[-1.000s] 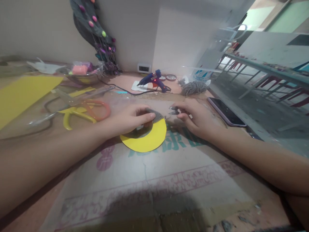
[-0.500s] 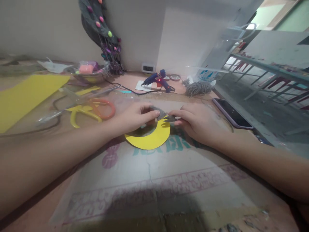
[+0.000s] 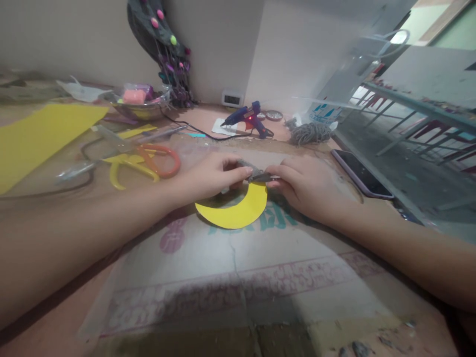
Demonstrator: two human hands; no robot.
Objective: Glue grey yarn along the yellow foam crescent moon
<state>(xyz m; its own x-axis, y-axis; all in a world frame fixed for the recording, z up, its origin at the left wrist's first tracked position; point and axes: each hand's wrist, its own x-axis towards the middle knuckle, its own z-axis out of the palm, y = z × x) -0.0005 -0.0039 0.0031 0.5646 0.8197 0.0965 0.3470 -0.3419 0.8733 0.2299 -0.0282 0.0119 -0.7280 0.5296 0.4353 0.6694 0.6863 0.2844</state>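
A yellow paper disc (image 3: 238, 210) lies on a printed plastic sheet (image 3: 230, 277), partly covered by grey yarn at its top edge. My left hand (image 3: 213, 173) rests on the disc, its fingers pinched on the grey yarn piece (image 3: 247, 166). My right hand (image 3: 307, 183) is closed on a small dark pointed snipper (image 3: 265, 176) whose tip meets the yarn at my left fingertips.
Yellow and orange scissors (image 3: 143, 161) lie at the left beside a yellow sheet (image 3: 40, 134). A blue glue gun (image 3: 247, 118) with a red light, a grey yarn bundle (image 3: 310, 133) and a bowl (image 3: 139, 106) stand behind. A phone (image 3: 360, 172) lies at the right.
My right hand moved left with the small tool until its tip met my left fingertips over the disc. The left hand stayed on the disc. The view shifted slightly.
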